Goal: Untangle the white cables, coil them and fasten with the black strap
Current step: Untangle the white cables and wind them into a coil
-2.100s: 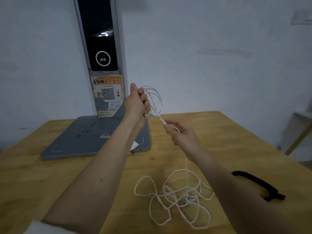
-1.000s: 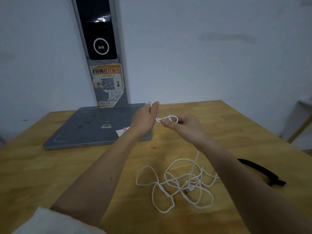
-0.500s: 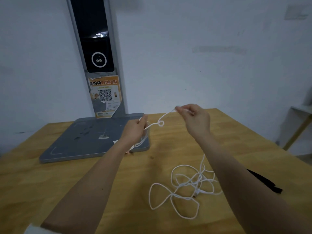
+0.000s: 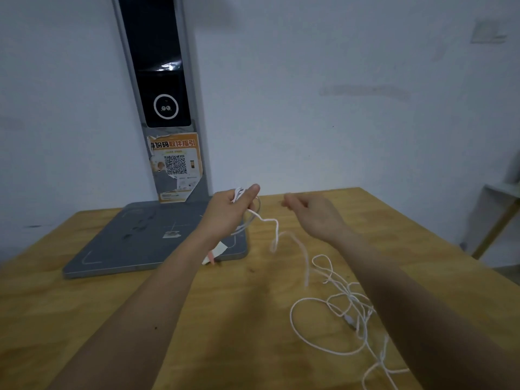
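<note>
My left hand (image 4: 228,212) is raised above the table and grips a small bundle of white cable loops (image 4: 254,218). From it a loose strand hangs down, blurred, to the tangled white cable (image 4: 342,308) lying on the wooden table (image 4: 84,319) under my right forearm. My right hand (image 4: 312,215) hovers a little to the right of the left one, blurred, with fingers loosely curled and nothing visible in them. The black strap is not in view; my right arm covers that side of the table.
A grey flat base (image 4: 140,240) with a tall upright post (image 4: 160,94) carrying a QR-code sticker stands at the back left of the table. Pale walls close off the back. A shelf and a wooden leg (image 4: 495,220) stand off the table's right side.
My right hand has let go of the strand it held and moved down and left toward the left hand. The released strand now hangs slack. The left hand has risen slightly with its loops.
</note>
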